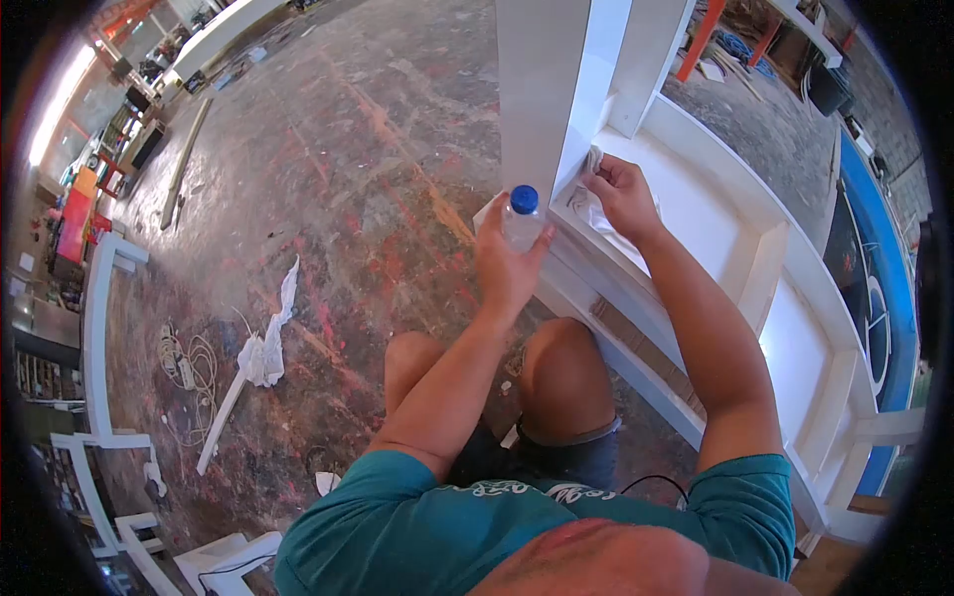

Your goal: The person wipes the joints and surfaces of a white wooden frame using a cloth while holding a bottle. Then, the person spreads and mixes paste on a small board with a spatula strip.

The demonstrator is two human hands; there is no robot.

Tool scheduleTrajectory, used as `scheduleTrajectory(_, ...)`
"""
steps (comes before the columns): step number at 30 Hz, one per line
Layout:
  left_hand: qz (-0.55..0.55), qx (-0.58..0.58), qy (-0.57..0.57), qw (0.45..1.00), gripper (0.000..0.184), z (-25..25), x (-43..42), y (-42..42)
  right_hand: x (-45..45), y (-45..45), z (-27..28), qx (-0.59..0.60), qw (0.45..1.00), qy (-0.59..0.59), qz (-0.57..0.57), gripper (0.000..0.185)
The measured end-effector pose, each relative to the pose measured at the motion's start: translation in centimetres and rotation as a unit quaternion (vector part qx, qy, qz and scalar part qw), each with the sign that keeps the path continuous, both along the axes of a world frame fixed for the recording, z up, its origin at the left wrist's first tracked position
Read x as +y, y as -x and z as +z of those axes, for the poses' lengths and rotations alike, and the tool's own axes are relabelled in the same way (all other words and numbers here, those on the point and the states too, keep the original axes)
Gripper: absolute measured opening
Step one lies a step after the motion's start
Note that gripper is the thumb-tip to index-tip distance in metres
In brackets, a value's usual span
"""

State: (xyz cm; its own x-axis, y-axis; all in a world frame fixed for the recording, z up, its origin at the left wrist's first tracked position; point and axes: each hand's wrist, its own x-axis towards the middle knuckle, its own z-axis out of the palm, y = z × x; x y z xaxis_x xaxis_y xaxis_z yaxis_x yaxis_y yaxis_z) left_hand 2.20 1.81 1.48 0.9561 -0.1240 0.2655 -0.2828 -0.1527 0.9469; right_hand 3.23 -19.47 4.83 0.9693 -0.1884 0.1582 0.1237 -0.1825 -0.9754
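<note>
Your bottle (519, 232) is clear, with a bright blue cap (524, 199); your cloth (594, 159) is pale grey, and the frame (537, 99) before you is white. You wear a teal shirt (447, 536) with white lettering (497, 489) and dark shorts (571, 457). Beneath you, the floor (328, 199) is mottled grey-brown, blotched red and streaked orange. You also see a white rag (263, 360), a beige cable (204, 368), a vivid blue panel (887, 268) and orange-red posts (702, 40).

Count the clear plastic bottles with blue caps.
1. The clear plastic bottle with a blue cap is in the left hand, in front of the white upright board. Others may be hidden or too small to make out.
</note>
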Motion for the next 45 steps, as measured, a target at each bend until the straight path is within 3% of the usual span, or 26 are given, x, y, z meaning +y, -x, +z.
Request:
scheduleTrajectory(3,0.033,-0.017,0.004,0.999,0.067,-0.9,0.4,-1.9,-0.1,0.3,-0.3,0.036,0.998,0.053,-0.008,0.023)
scheduleTrajectory(6,0.045,-0.022,-0.007,0.999,0.070,-1.3,0.8,-2.9,0.0,0.5,-0.1,0.022,1.000,-0.002,0.003,0.025)
scheduleTrajectory(10,0.024,0.001,-0.020,1.000,0.078,-2.3,0.9,-3.4,-1.0,0.2,-0.8,0.071,0.995,0.071,0.013,0.026)
scheduleTrajectory(12,0.004,0.025,-0.041,0.999,0.086,-2.1,0.9,-3.0,-1.0,0.4,-0.8,0.097,0.990,0.096,0.027,0.029)
scheduleTrajectory(16,-0.003,0.006,-0.089,0.996,0.106,-2.6,1.3,-2.5,-0.7,0.7,-0.3,0.026,0.998,-0.023,0.047,0.034)
scheduleTrajectory(20,-0.014,-0.043,-0.122,0.992,0.124,-5.1,1.9,-3.2,-1.1,-0.2,-1.7,0.064,0.997,0.025,0.047,0.029)
scheduleTrajectory(25,0.021,-0.021,-0.119,0.992,0.139,-2.6,4.0,-1.9,-0.9,0.1,-1.2,0.102,0.993,0.051,0.032,0.029)
scheduleTrajectory(28,0.027,-0.036,-0.048,0.998,0.132,0.1,5.7,-1.2,-0.8,0.4,-0.9,0.126,0.991,0.033,0.040,0.032)
scheduleTrajectory(32,0.037,-0.108,0.198,0.974,0.089,0.3,8.6,-2.1,-0.2,0.0,-0.9,0.091,0.996,0.000,0.020,0.035)
scheduleTrajectory(35,0.041,-0.149,0.308,0.939,0.058,3.9,10.9,-0.8,-1.2,-0.5,-1.2,0.101,0.991,0.078,0.047,0.035)
scheduleTrajectory(39,0.034,-0.342,0.250,0.905,0.044,9.6,14.8,0.3,-2.4,-1.3,-3.1,0.072,0.991,0.104,0.043,0.032)
scheduleTrajectory(41,0.049,-0.397,0.165,0.902,0.048,15.0,17.2,2.5,-1.8,-1.1,-2.6,0.071,0.988,0.134,0.012,0.035)
scheduleTrajectory(45,-0.008,-0.550,0.163,0.819,0.052,22.9,20.9,6.8,-1.6,-1.1,-2.1,0.091,0.987,0.131,0.024,0.035)
